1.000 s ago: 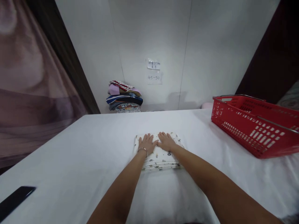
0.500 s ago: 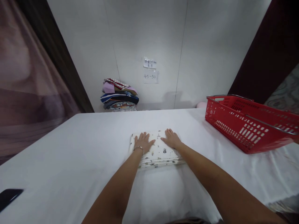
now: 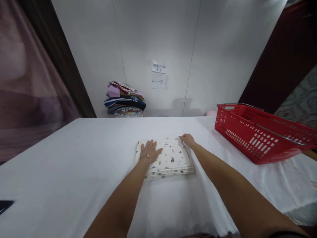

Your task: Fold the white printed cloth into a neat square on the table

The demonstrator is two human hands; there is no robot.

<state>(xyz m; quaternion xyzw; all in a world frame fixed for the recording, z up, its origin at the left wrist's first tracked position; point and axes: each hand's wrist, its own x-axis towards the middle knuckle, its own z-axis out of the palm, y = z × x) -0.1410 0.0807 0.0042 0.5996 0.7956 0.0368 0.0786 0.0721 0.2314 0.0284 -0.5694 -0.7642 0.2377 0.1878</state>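
A white cloth (image 3: 170, 157) with small printed figures lies folded into a thick rectangle, its layers showing along the near edge. My left hand (image 3: 150, 152) rests flat on its left part, fingers spread, a bracelet at the wrist. At the far right corner of the cloth, my right hand (image 3: 188, 139) has its fingers drawn together in a pinch on the edge. How much of the fabric sits between those fingertips is too small to tell.
A white-covered table (image 3: 74, 162) carries the cloth. On the right stands a red plastic basket (image 3: 247, 135) with metal handles. A stack of folded clothes (image 3: 125, 102) is by the wall behind, under paper signs (image 3: 159, 81). A dark flat object (image 3: 5, 205) lies far left.
My right hand has gone from lying flat on the cloth to its far right corner, and its fingers have closed there. My left hand stays flat on the cloth.
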